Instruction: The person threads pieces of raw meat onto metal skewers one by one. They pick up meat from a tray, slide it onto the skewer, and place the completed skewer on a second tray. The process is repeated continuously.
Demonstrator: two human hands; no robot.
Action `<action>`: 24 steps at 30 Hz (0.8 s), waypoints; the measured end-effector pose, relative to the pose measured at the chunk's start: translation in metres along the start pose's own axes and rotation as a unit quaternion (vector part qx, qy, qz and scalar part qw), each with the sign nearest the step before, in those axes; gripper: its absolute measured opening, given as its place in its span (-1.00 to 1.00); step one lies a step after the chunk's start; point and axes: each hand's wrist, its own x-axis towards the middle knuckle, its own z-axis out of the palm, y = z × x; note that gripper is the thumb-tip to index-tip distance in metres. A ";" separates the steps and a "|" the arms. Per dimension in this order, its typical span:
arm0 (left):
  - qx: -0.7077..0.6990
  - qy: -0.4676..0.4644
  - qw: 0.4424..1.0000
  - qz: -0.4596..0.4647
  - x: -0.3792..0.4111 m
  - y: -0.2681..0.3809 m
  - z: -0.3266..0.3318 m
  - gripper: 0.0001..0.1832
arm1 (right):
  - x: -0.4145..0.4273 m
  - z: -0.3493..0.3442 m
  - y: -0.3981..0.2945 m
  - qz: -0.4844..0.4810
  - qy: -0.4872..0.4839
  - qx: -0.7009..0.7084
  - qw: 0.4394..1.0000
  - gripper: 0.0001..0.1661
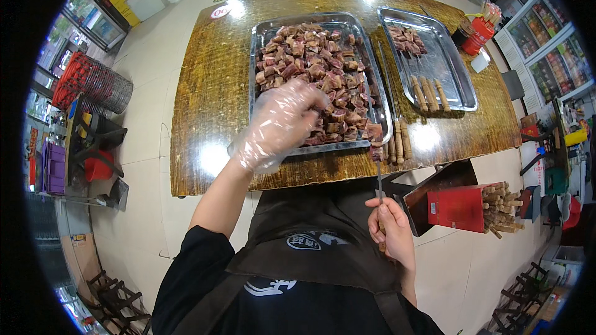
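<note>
My left hand [284, 123], in a clear plastic glove, reaches over the raw meat chunks [321, 60] heaped in a large metal tray [387, 121]. Its fingers are bent down at the meat; whether they pinch a piece cannot be told. My right hand [391, 230], bare, grips the wooden handle of a metal skewer [380, 179] near my apron. A few meat chunks [375, 142] are threaded on that skewer, close to the tray's near right corner. Right of the tray lie several skewers with wooden handles [401, 142]. A smaller metal tray [449, 51] holds several loaded meat skewers [409, 41].
A red container [477, 35] of sticks, a dark jar [462, 33] and a white cup [480, 61] stand at the wooden table's right edge [503, 116]. Below that edge, a red box [458, 207] holds many wooden-handled skewers. A wire basket [104, 83] stands on the floor at left.
</note>
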 end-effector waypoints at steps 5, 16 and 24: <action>0.134 -0.079 0.986 0.053 -0.001 0.021 0.025 -0.68 | -0.001 0.002 -0.001 0.001 0.005 0.015 1.000 -0.72; -0.048 -0.039 0.997 0.044 -0.002 0.012 0.014 -0.84 | -0.003 -0.003 0.003 -0.011 0.013 0.009 1.000 -0.72; -0.084 0.034 0.996 -0.008 0.003 -0.014 0.002 -0.65 | 0.000 0.001 0.001 -0.011 -0.001 0.005 1.000 -0.72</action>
